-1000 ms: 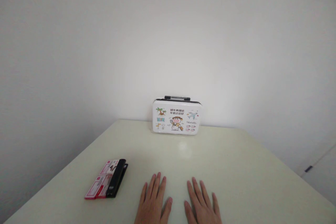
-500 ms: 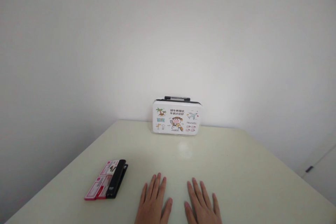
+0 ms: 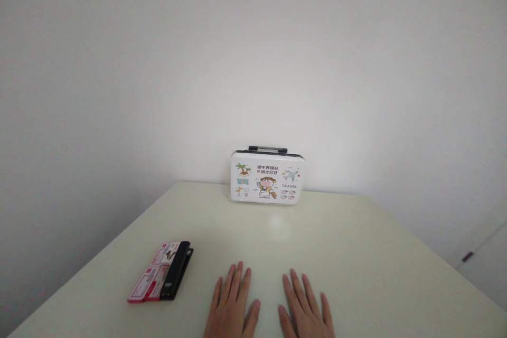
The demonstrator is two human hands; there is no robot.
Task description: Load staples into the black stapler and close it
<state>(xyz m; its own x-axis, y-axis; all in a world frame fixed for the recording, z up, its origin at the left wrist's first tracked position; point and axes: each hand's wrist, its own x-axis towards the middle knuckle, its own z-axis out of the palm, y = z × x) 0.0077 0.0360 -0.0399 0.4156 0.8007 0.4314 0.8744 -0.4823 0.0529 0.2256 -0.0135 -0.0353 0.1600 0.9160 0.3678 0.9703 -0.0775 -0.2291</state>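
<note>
1. Hands: the left hand (image 3: pixel 230 307) and the right hand (image 3: pixel 307 312) are laid palm-down and side by side on the tabletop (image 3: pixel 376 259), a gap being left between the thumbs. The fingers are extended and slightly spread; nothing is grasped by either.

2. Nearest item: a black stapler, so identified by its form (image 3: pixel 175 270), is found to the left of the left hand, apart from it, its far end lying beyond the left fingertips. Pink-and-white packets (image 3: pixel 147 281) are set along its outer side, away from the hands. Whether they are touched or partly covered by the stapler cannot be determined.

3. Second item: a white printed case (image 3: pixel 268 177) is stood upright well ahead of the hands, roughly in line with the gap between them, near the wall (image 3: pixel 269 63). Contact with the wall cannot be confirmed.

4. Progress: no handling is observed at this moment. The stapler and packets are unheld, and the case appears to be closed. By judgement, work on these items is not under way, and any handling of them is left to be done.

5. Orientation: the stapler's long axis is directed away from the hands, its far end being angled slightly rightward; its front end cannot be established with certainty. The case's long axis is set crosswise, its printed face turned toward the hands and its black handle (image 3: pixel 268 148) uppermost.
</note>
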